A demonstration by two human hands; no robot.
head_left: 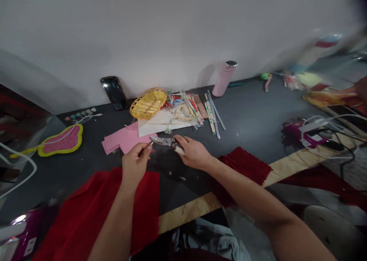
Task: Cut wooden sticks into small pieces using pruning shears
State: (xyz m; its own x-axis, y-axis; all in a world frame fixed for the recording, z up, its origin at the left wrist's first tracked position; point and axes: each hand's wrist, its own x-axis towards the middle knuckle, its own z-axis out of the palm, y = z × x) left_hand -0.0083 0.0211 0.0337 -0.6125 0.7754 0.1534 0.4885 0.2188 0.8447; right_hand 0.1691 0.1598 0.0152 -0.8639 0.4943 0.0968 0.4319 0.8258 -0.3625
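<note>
My right hand is wrapped round the pale handles of a pair of pruning shears, whose metal jaws point left. My left hand is closed in a pinch close to the tip of the jaws. A small whitish piece shows at its fingertips, too small to name. Pink paper sheets lie just beyond my left hand. A white sheet is behind the shears, with a pale tassel on it. Under my left forearm spreads a red cloth.
A yellow woven basket, a heap of wrapped sticks, clear strips and a pink flask stand along the wall. A phone leans there. Purple-bodied power strips with cables lie right and lower left.
</note>
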